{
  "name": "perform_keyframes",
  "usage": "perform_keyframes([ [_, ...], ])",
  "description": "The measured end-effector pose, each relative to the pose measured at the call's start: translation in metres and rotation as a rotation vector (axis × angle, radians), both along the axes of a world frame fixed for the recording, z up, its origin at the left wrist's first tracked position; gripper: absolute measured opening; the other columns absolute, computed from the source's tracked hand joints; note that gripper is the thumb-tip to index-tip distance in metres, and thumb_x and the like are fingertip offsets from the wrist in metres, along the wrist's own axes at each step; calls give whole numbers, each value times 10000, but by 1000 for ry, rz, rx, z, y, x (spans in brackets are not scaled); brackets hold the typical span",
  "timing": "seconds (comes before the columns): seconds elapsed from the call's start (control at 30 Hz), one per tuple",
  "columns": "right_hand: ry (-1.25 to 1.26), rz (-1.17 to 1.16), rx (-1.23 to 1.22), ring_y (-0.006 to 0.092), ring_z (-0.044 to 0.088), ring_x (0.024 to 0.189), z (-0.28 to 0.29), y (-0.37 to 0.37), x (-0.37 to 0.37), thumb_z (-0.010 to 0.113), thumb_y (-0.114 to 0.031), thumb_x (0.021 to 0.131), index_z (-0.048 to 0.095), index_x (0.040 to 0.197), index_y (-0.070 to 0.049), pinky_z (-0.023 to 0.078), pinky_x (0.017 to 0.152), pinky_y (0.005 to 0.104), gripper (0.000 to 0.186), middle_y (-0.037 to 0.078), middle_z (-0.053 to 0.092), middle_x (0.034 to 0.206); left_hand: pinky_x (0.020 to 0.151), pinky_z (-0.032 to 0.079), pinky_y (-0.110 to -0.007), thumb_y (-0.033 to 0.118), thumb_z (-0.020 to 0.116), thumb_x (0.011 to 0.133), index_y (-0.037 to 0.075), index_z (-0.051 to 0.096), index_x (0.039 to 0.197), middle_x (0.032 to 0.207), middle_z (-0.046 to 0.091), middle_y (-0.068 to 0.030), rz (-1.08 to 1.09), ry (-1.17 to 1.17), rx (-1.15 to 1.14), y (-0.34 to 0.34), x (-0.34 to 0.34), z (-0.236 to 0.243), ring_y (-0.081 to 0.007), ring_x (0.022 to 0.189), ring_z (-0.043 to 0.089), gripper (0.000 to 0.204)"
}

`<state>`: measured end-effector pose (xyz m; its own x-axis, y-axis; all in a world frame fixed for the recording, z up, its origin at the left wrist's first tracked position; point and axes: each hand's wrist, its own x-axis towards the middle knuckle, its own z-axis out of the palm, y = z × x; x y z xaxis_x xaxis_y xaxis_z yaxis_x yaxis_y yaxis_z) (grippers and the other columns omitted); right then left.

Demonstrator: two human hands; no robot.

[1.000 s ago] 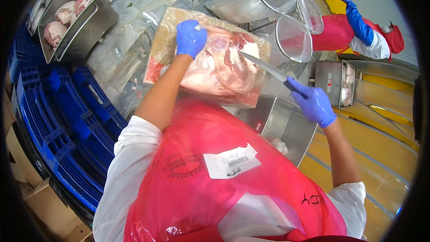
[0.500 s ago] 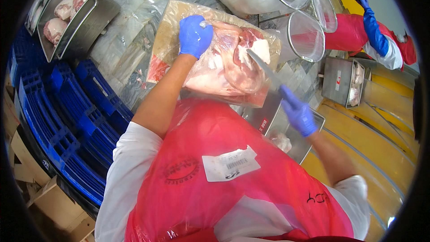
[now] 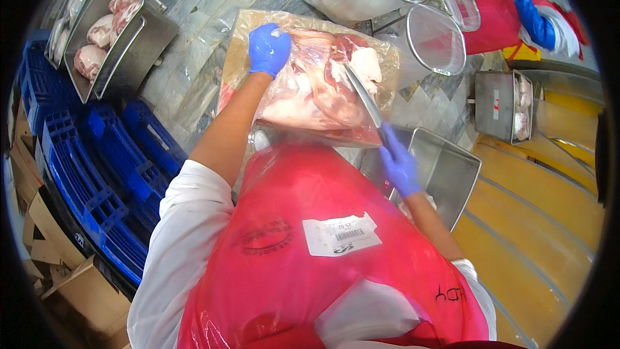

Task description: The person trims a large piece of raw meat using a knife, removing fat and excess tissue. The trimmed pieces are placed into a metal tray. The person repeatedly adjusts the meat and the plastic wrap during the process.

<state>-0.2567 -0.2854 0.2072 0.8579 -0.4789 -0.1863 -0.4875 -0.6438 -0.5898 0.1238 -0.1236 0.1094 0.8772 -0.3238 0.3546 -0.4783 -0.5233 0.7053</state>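
Note:
A large pink and white slab of raw meat [image 3: 316, 90] lies on a tan cutting board [image 3: 236, 52] in front of me. My left hand [image 3: 269, 48], in a blue glove, presses on the meat's far left end. My right hand [image 3: 399, 167], also blue-gloved, grips the handle of a long knife [image 3: 363, 98] whose blade lies across the right part of the meat, tip near the top. A red plastic apron [image 3: 310, 245] with a white label covers my front.
Metal trays [image 3: 132, 58] holding meat pieces stand at the upper left, another metal tray [image 3: 445, 168] at my right, and a metal box [image 3: 497, 103] beyond it. Blue plastic crates [image 3: 84, 168] stack at left. Round mesh-rimmed bags [image 3: 434, 39] sit behind the board. A co-worker's blue-gloved arm [image 3: 533, 13] is at the upper right.
My right hand has drawn in toward my body and left, bringing the knife blade onto the meat. The left hand stays on the meat's far end.

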Motion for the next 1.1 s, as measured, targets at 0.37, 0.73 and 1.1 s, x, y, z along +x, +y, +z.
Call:
perform_keyframes([
  [0.37, 362, 268, -290, 418, 656, 775, 157, -36, 47, 643, -303, 927, 608, 1349, -282, 535, 699, 469, 424, 221, 680, 873, 804, 507, -488, 231, 639, 774, -11, 689, 861, 890, 677, -251, -96, 116, 52, -7, 5, 7, -433, 870, 641, 262],
  [0.73, 172, 51, -97, 368, 681, 829, 39, 9, 17, 618, -224, 946, 490, 1460, -228, 534, 702, 455, 529, 191, 697, 967, 807, 441, -516, 198, 624, 771, 31, 617, 706, 786, 639, -216, -51, 61, -16, -3, -8, 13, -426, 824, 601, 179],
  [1.1, -261, -118, -96, 336, 700, 924, -143, 40, -23, 640, -193, 940, 474, 1474, -202, 559, 763, 425, 559, 138, 697, 1132, 820, 450, -515, 208, 626, 773, 31, 630, 748, 806, 646, -217, 38, 2, 28, -3, -10, 1, -425, 831, 596, 179],
])
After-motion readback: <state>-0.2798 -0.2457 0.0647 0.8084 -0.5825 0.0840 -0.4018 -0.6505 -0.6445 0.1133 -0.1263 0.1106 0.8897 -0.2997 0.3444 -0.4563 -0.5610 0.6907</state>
